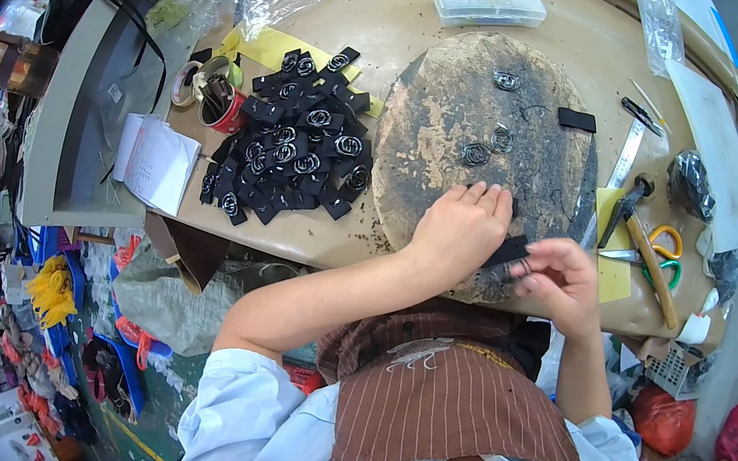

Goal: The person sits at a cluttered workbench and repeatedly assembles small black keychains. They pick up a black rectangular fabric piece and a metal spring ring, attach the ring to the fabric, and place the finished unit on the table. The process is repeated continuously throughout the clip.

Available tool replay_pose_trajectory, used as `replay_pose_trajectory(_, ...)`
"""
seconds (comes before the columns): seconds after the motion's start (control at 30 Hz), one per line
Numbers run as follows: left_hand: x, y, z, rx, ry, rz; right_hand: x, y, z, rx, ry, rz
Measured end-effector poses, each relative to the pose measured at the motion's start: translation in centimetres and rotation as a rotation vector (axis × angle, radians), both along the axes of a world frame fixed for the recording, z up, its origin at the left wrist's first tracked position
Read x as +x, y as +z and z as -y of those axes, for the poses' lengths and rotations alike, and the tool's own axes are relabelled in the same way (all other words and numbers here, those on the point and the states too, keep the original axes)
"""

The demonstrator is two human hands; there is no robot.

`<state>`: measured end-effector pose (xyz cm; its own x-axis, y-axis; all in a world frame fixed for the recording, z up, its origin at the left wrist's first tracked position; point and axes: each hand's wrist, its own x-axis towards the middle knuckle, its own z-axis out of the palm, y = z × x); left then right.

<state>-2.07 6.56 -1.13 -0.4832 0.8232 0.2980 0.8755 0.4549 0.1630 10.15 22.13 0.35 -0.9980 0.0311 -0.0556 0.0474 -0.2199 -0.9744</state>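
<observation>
My left hand [462, 230] presses down on a round worn wooden block [436, 98], its fingers close together over a short black fabric strap [509, 251]. One end of that strap shows between my two hands. At the strap's end, the bent fingers and thumb of my right hand [563, 283] pinch a thin metal wire buckle [519, 270], partly hidden by the fingers. Farther up the block lie loose wire buckles, one a coiled buckle [506, 80], and a single black strap piece [577, 120]. Left of the block is a heap of black straps fitted with buckles [295, 148].
A hammer [648, 248], scissors [661, 255], a metal ruler [626, 155] and a black-wrapped bundle [691, 183] lie at the right. A clear plastic box [489, 4] stands behind the block. A red tin [223, 109] and an open notebook [158, 163] are at the left.
</observation>
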Motion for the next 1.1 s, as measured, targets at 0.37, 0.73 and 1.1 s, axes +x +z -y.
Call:
replay_pose_trajectory(0.37, 2.4, 6.1, 4.1, 0.890, 0.117, 1.603, -3.0, 2.6, 1.7, 0.127, 0.001, -0.449)
replay_pose_trajectory(0.73, 4.4, 7.0, 5.2, 0.805, 0.087, 1.380, -3.0, 4.9, 2.1, 0.503, -0.020, -0.472)
replay_pose_trajectory(1.1, 4.8, 5.9, 5.7, 0.861, 0.109, 1.575, -2.8, 4.6, 3.3, 0.445, -0.058, -0.317)
